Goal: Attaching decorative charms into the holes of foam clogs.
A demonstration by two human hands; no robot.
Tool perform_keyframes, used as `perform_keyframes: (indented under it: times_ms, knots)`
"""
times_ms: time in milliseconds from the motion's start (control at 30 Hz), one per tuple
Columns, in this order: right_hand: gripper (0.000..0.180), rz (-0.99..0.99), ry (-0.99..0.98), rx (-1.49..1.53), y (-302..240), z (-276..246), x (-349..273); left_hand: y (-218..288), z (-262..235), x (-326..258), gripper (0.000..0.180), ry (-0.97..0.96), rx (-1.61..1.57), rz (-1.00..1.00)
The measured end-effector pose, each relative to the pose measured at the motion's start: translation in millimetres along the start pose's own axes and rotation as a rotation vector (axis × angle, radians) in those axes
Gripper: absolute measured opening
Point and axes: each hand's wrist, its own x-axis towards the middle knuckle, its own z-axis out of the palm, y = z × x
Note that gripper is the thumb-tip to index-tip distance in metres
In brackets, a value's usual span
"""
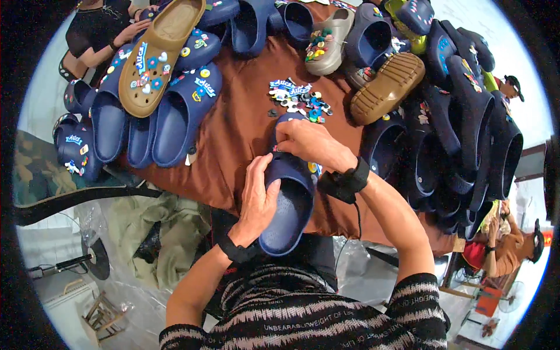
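A navy foam clog (286, 213) rests at the near edge of the cloth-covered table, its heel toward me. My left hand (255, 201) grips its left side, the thumb reaching over the opening's rim. Over the clog's upper, my right hand (315, 144) is pinched closed; whatever sits between those fingertips is hidden. One small yellow and blue charm (315, 168) shows on the clog's right side, partly below my right hand. Just beyond the toe lies a loose pile of colourful shoe charms (302, 99), several of them blue and white.
Decorated navy clogs (185, 116) crowd the left, with a brown clog (156, 64) on top. More navy clogs (429, 151) stack along the right, near an upturned brown clog (388, 87) and a beige one (328, 44). Brown cloth (233, 111) covers the table. Other people work at the far left and right.
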Motion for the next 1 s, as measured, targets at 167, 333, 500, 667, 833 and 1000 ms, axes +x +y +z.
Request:
perform_keyframes:
  times_ms: [167,333,500,667,833,1000]
  knots:
    - [0.031,0.026,-0.079,-0.185,4,2,13,1,-1,1,0.049,-0.009,0.018,0.018]
    - [0.056,0.011,-0.215,-0.299,12,-10,27,3,-2,3,0.048,-0.047,0.014,-0.013]
    - [0.057,0.007,-0.319,-0.392,16,-22,41,1,-1,4,0.047,-0.03,-0.017,0.001]
    - [0.055,0.151,-0.409,-0.261,6,-32,41,5,-2,5,0.047,-0.032,-0.009,-0.01]
    - [0.039,-0.03,-0.128,0.06,45,-19,16,4,-2,3,0.047,-0.035,-0.005,-0.014]
    - [0.029,0.251,0.155,0.124,98,-19,-12,1,-5,1,0.045,-0.046,-0.025,-0.015]
